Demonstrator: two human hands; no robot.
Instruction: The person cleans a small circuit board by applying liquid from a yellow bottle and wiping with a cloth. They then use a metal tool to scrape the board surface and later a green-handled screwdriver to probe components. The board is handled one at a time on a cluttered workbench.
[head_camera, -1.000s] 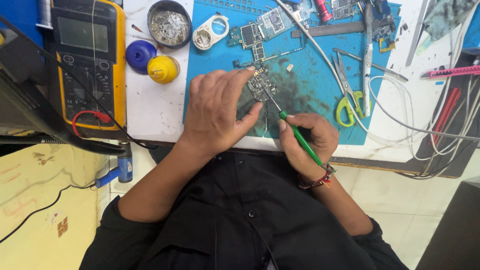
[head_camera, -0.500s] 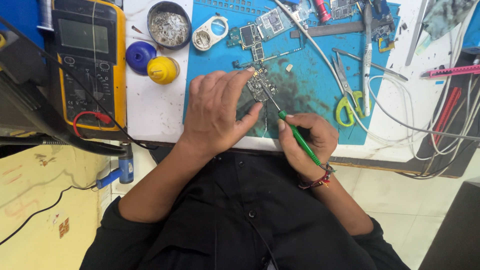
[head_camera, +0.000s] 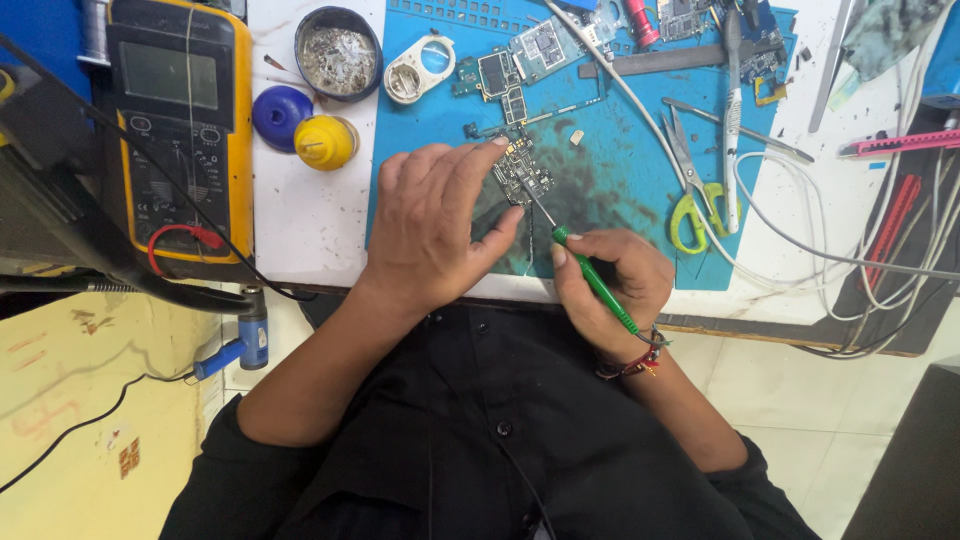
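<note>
Seen from above, over a blue mat (head_camera: 620, 200) on a white bench. Left hand (head_camera: 435, 225) rested on the mat's near left part, fingertips pinning a small circuit board (head_camera: 522, 175) flat near the mat's middle. Right hand (head_camera: 610, 285) sat at the mat's near edge, gripping a green screwdriver (head_camera: 590, 275) pen-fashion, its tip touching the board. Farther up the mat: more boards (head_camera: 520, 60) and a white ring (head_camera: 418, 72). On the mat's right part: yellow-handled scissors (head_camera: 690, 190). Left of the mat: a yellow multimeter (head_camera: 175, 130), a solder tin (head_camera: 338, 50), a blue cap (head_camera: 282, 115) and a yellow cap (head_camera: 325, 142).
</note>
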